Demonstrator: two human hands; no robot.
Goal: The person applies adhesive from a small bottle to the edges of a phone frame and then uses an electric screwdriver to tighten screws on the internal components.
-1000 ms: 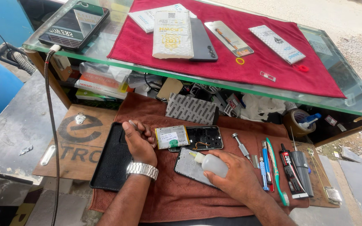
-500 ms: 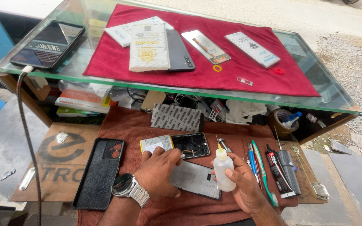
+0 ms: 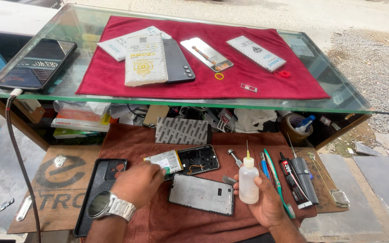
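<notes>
Phone case (image 3: 99, 189) left of opened phone (image 3: 197, 159), tools (image 3: 293, 177) right

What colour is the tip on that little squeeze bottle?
Yellow, topped by a thin needle, on the translucent white bottle in the right hand; head view.

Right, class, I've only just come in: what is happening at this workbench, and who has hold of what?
A person is working on an opened phone that lies on a brown cloth. The left hand, with a metal watch on its wrist, touches the battery at the phone's edge. The right hand holds a small white needle-tip bottle upright. A separated grey phone panel lies between the hands, a black phone case to the left, and pens and tools to the right.
</notes>
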